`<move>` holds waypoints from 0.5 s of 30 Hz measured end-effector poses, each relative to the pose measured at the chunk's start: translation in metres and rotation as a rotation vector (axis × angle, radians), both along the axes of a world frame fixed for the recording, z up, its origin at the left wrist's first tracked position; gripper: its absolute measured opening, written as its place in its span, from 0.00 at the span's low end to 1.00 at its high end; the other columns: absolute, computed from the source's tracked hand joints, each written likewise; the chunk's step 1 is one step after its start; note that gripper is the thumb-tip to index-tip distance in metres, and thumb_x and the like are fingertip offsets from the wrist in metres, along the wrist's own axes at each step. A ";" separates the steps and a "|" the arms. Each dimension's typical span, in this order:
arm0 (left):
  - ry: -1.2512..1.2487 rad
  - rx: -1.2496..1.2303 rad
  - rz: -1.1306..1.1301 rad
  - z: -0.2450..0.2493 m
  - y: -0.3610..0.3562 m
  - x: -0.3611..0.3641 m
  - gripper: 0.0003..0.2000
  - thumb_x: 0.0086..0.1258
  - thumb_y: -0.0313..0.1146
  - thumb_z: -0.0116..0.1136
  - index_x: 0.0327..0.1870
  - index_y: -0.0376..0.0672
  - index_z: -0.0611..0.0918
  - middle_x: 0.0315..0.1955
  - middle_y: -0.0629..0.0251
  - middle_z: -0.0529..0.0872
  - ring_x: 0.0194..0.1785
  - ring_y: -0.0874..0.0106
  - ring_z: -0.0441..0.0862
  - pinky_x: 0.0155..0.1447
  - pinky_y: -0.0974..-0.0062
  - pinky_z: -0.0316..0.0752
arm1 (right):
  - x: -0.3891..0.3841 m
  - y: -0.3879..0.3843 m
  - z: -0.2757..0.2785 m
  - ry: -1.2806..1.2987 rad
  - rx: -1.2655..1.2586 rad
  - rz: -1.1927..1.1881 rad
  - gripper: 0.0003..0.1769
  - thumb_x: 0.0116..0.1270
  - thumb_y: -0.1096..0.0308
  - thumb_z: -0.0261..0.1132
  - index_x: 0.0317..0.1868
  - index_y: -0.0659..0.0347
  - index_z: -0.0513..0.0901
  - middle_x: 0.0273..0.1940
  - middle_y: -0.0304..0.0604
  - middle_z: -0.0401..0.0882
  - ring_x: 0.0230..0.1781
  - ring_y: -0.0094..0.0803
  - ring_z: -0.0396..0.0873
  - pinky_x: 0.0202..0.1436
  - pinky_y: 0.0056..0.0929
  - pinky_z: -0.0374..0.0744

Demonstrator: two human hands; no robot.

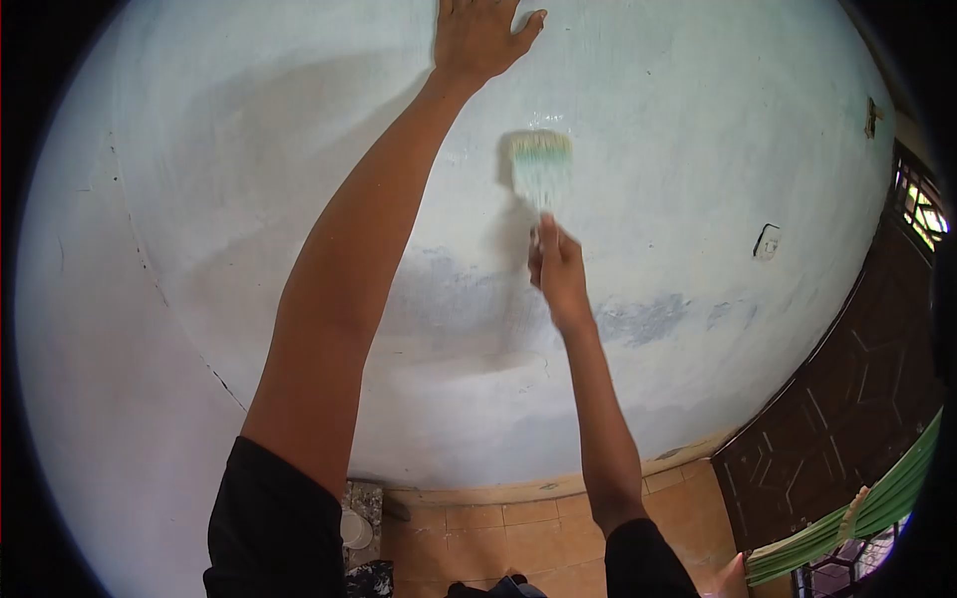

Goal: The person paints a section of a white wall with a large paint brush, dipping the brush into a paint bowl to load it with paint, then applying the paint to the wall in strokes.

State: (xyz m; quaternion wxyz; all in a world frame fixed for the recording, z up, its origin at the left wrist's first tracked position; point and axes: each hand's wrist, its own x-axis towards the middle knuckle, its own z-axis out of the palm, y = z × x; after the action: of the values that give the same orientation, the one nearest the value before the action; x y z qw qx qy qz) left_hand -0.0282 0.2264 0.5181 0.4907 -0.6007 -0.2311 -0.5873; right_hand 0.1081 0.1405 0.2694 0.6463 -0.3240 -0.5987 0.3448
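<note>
My right hand [558, 264] is wrapped round the handle of a wide paint brush [542, 164], held upright with its pale, greenish bristles against the wall [648, 179]. A wet, shiny patch shows on the wall just above the bristles. Higher up and to the left, my left hand [483, 35] lies against the wall with its thumb spread out; its fingertips are cut off by the top of the view. Below the brush, the wall has grey-blue worn patches.
A switch or socket [767, 242] sits on the wall at the right. Beyond it stand a dark carved door [797, 429] and a green curtain [887, 513]. At the bottom are an orange tiled floor [478, 543] and a small speckled surface holding a white round container [355, 528].
</note>
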 end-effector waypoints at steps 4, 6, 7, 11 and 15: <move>0.010 -0.005 0.010 0.002 0.001 0.000 0.22 0.69 0.43 0.60 0.60 0.44 0.78 0.65 0.52 0.72 0.70 0.54 0.65 0.75 0.50 0.55 | 0.005 0.026 -0.007 0.011 -0.033 0.036 0.25 0.79 0.43 0.49 0.27 0.51 0.68 0.18 0.26 0.56 0.15 0.14 0.51 0.17 0.19 0.54; 0.005 -0.016 0.022 0.001 0.001 0.001 0.22 0.69 0.43 0.60 0.60 0.44 0.78 0.65 0.52 0.72 0.70 0.54 0.65 0.75 0.50 0.55 | 0.008 0.025 -0.060 0.006 -0.072 0.027 0.25 0.79 0.43 0.50 0.27 0.51 0.68 0.18 0.26 0.57 0.14 0.14 0.52 0.17 0.19 0.55; -0.001 -0.008 0.018 0.002 0.000 0.001 0.22 0.69 0.43 0.60 0.60 0.44 0.78 0.65 0.52 0.72 0.70 0.54 0.65 0.75 0.50 0.55 | 0.011 0.016 -0.085 -0.004 -0.109 0.038 0.25 0.79 0.43 0.50 0.28 0.51 0.68 0.18 0.26 0.58 0.14 0.14 0.53 0.16 0.18 0.55; -0.003 -0.004 0.027 0.004 -0.003 0.001 0.21 0.69 0.43 0.60 0.60 0.44 0.78 0.65 0.52 0.73 0.69 0.53 0.66 0.75 0.50 0.56 | 0.027 -0.009 -0.087 -0.054 -0.101 -0.012 0.25 0.79 0.43 0.50 0.28 0.50 0.68 0.18 0.25 0.58 0.14 0.13 0.55 0.16 0.18 0.56; 0.002 0.015 0.022 0.001 -0.001 0.003 0.21 0.68 0.42 0.61 0.59 0.44 0.78 0.64 0.51 0.73 0.69 0.53 0.66 0.75 0.50 0.56 | 0.043 0.002 0.027 -0.001 -0.008 0.018 0.25 0.79 0.42 0.50 0.29 0.52 0.69 0.19 0.24 0.56 0.16 0.12 0.52 0.17 0.18 0.53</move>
State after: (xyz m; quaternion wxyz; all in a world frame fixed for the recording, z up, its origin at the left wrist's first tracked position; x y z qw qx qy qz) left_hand -0.0252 0.2255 0.5189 0.5019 -0.5949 -0.2329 -0.5830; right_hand 0.1506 0.1424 0.2968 0.6416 -0.3216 -0.6004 0.3527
